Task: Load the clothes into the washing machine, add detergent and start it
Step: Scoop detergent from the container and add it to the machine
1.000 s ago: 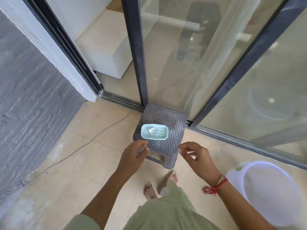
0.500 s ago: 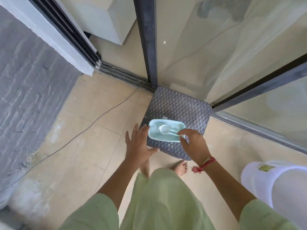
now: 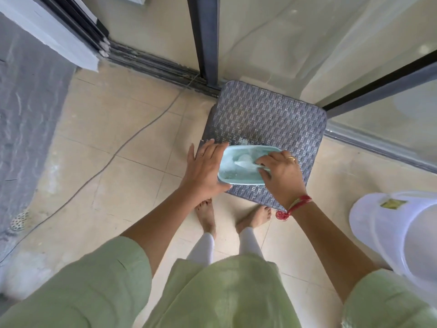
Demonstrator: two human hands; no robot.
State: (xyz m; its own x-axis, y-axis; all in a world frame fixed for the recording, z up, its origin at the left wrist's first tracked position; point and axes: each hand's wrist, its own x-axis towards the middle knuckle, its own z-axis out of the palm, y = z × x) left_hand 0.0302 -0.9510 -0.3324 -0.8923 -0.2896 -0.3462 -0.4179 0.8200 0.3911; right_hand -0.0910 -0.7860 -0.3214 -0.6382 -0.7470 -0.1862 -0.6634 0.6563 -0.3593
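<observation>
A grey woven stool (image 3: pixel 264 124) stands on the pale tiled floor, pushed into the corner where the dark frame of the sliding door (image 3: pixel 204 39) meets the glass. On the near part of its seat lies the pale teal detergent box (image 3: pixel 236 176), open on top, with a white scoop (image 3: pixel 243 160) inside it. The left hand (image 3: pixel 204 169) lies against the left end of the box with the fingers stretched out almost straight and the thumb along the near edge; it touches the box but does not close around it. The right hand (image 3: pixel 282 176) reaches in from the right side, its fingers curled down onto the handle of the scoop and pinching it, and it covers the right end of the box. This wrist carries a red thread bracelet (image 3: pixel 295 205). To the right of the stool, apart from it, stands a white plastic tub (image 3: pixel 378 233); it has a small yellow-green sticker (image 3: pixel 391 204), but the print on it is too small to read. On the left a thin cable (image 3: pixel 118 155) runs across the tiles toward the door track, and a round floor drain (image 3: pixel 20 220) sits beside the grey wall. Two bare feet stand just before the stool.
</observation>
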